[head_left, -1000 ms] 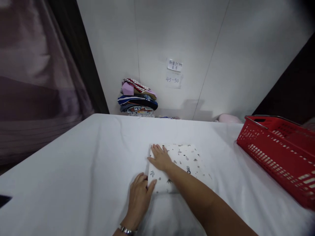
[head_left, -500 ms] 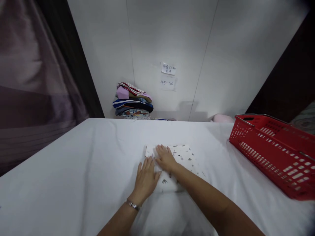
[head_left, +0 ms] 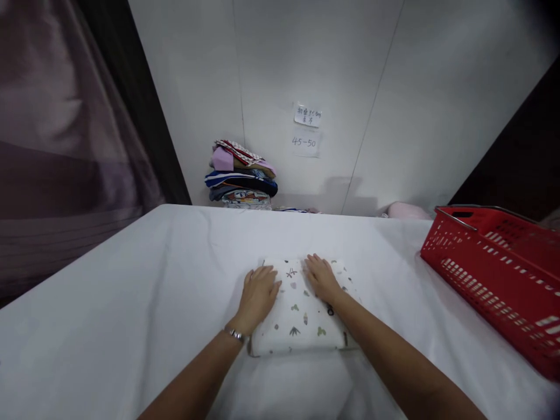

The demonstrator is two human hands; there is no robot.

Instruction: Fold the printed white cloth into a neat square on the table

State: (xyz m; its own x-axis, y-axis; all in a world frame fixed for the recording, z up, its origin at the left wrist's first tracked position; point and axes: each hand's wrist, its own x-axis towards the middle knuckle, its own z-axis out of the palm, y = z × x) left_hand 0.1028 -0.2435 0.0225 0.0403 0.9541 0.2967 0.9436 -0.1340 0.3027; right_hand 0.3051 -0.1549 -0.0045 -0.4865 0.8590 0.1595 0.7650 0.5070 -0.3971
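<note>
My left hand lies palm down along the left part of a folded white cloth, and my right hand rests flat on its upper right part; both have their fingers extended and clasp nothing. The cloth, printed with small plant shapes, lies beneath and between my hands, its near edge closer to me than my fingers. A silver band circles my left wrist. All around my hands spreads a white-covered table. Well to the right of my right hand sits a red perforated basket. Beyond my hands, past the far edge, a stack of folded fabrics stands against a pale wall bearing two paper notes.
</note>
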